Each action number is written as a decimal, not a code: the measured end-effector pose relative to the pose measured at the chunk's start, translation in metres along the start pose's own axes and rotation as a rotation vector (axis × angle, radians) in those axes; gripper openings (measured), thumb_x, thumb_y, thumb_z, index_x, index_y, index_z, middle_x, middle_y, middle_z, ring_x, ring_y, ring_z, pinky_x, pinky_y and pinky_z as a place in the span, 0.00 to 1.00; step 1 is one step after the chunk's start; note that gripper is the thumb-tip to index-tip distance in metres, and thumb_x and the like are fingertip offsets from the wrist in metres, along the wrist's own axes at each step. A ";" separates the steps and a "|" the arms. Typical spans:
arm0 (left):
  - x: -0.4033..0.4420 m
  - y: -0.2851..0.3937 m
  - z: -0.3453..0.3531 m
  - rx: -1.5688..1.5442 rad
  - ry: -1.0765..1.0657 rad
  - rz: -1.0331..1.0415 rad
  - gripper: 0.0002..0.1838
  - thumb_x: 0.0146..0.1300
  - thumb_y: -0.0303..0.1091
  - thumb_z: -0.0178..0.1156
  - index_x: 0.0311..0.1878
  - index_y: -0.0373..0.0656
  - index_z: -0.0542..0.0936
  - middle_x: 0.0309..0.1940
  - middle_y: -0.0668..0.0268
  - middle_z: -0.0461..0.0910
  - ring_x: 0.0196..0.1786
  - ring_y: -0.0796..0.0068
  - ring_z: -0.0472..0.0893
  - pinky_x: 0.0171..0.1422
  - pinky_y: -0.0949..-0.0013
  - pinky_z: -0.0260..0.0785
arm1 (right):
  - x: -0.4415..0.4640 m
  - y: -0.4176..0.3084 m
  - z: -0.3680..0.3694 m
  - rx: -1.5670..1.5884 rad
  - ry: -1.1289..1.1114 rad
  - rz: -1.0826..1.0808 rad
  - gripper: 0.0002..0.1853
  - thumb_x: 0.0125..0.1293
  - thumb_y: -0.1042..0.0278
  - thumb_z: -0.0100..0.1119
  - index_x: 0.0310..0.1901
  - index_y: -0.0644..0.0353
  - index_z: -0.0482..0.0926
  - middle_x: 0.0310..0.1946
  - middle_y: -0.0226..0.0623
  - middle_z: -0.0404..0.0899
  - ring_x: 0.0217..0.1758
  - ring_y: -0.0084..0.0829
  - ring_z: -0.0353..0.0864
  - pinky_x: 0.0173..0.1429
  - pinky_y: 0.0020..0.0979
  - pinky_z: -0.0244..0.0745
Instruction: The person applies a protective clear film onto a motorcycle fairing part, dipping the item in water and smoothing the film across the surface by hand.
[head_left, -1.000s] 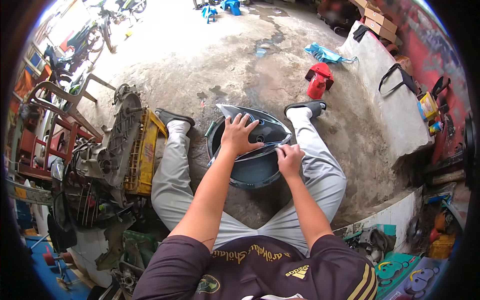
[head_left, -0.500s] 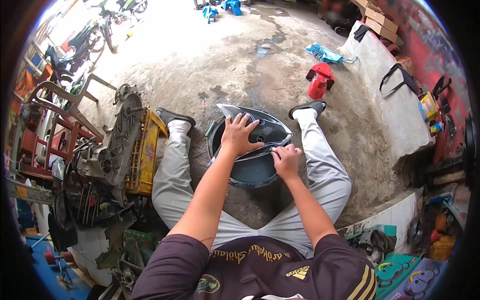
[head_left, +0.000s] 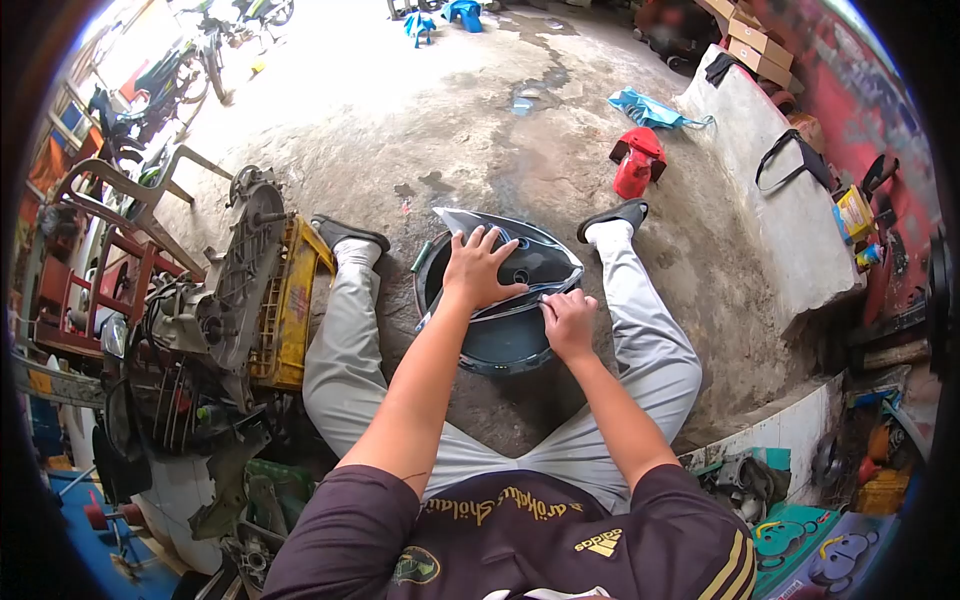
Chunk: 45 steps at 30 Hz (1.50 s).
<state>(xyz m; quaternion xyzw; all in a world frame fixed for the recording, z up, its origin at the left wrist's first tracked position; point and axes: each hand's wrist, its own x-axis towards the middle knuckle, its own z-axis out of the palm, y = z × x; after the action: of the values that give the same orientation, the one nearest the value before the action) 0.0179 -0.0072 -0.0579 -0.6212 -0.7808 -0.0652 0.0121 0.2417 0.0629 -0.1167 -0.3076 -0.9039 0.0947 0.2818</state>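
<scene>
A dark motorcycle body panel with pale, whitish edges lies across a round black basin between my legs. Dark water shows in the near half of the basin. My left hand rests on the panel with its fingers spread. At the panel's near right edge, my right hand has its fingers pinched together; whatever is between them is too small to make out. A small green cylindrical thing sits at the basin's left rim.
A red motorcycle part and a blue cloth lie on the concrete floor ahead. To my left stand an engine casing and a yellow crate. A low concrete wall runs along the right.
My right hand has shifted slightly left along the panel's near edge. My left hand and the panel stay in almost the same place.
</scene>
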 end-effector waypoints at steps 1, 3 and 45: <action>0.000 0.000 0.000 -0.002 0.001 0.001 0.51 0.55 0.81 0.64 0.79 0.66 0.73 0.81 0.59 0.68 0.83 0.54 0.64 0.83 0.35 0.50 | 0.002 0.002 -0.001 -0.002 0.000 0.000 0.05 0.65 0.61 0.72 0.40 0.48 0.89 0.33 0.28 0.86 0.45 0.35 0.82 0.55 0.45 0.68; 0.000 0.000 0.001 -0.003 0.008 -0.002 0.51 0.55 0.81 0.64 0.79 0.66 0.73 0.81 0.59 0.69 0.83 0.54 0.65 0.83 0.35 0.50 | 0.006 0.012 -0.002 0.039 0.092 0.136 0.05 0.66 0.61 0.72 0.40 0.48 0.88 0.33 0.27 0.86 0.45 0.35 0.81 0.54 0.44 0.68; 0.001 -0.001 0.000 -0.006 -0.012 0.003 0.51 0.54 0.81 0.64 0.79 0.66 0.73 0.81 0.59 0.68 0.83 0.54 0.64 0.84 0.36 0.50 | 0.005 0.010 -0.003 0.076 0.089 0.234 0.03 0.66 0.64 0.71 0.39 0.49 0.86 0.33 0.22 0.85 0.46 0.32 0.80 0.55 0.45 0.66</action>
<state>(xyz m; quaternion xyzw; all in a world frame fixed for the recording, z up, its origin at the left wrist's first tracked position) 0.0165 -0.0063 -0.0577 -0.6228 -0.7798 -0.0637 0.0059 0.2455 0.0735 -0.1157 -0.4038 -0.8444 0.1472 0.3198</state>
